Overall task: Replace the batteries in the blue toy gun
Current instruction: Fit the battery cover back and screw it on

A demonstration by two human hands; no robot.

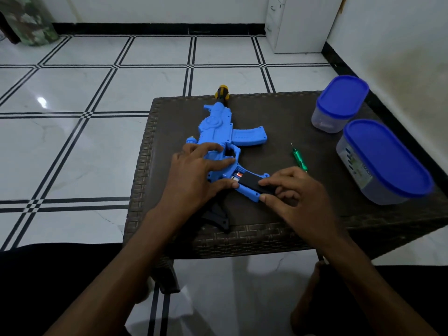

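The blue toy gun [219, 127] lies flat on the dark woven table [278, 117], its yellow and black muzzle at the far edge and its black stock toward me. My left hand [194, 175] presses down on the gun's body with spread, mostly straight fingers. A black battery cover [252, 184] sits over the grip compartment, where a small orange and white bit [238, 175] shows at its upper end. My right hand [293, 190] pinches the lower end of the cover between thumb and fingers. A green screwdriver [300, 158] lies just right of the gun.
Two clear containers with blue lids stand at the table's right side, one far [339, 103] and one near [385, 161]. White tiled floor with black lines [97, 93] surrounds the table. A white cabinet [300, 23] stands against the back wall.
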